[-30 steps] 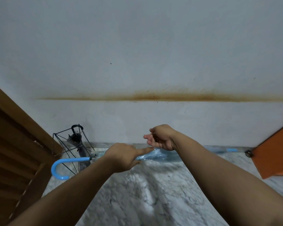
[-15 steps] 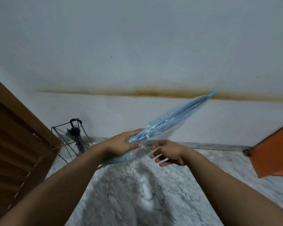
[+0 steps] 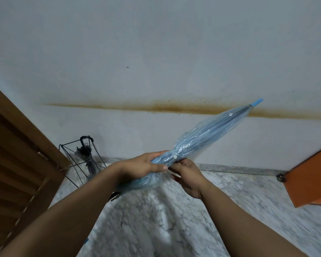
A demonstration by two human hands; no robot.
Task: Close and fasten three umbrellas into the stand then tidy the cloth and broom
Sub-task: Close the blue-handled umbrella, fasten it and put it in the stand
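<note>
Clear blue-tinted plastic fills the middle of my view: the folded umbrella [image 3: 202, 138], held tilted in the air, its blue tip [image 3: 257, 102] pointing up and to the right against the white wall [image 3: 156, 43] with its rusty stain [image 3: 174, 108]. My left hand [image 3: 143, 165] wraps around the gathered canopy low down, fingers curled over the folds. My right hand [image 3: 188, 178] comes in just beside it from below, its fingers [image 3: 174, 166] pinching at the canopy near a small white button [image 3: 175, 156]. Off to the left, the black wire stand [image 3: 73, 160] sits on the marble floor [image 3: 156, 219] by the wall, with a dark umbrella [image 3: 86, 151] standing in it. Brown louvred door [image 3: 17, 164] at far left, an orange panel [image 3: 311, 179] at right.
</note>
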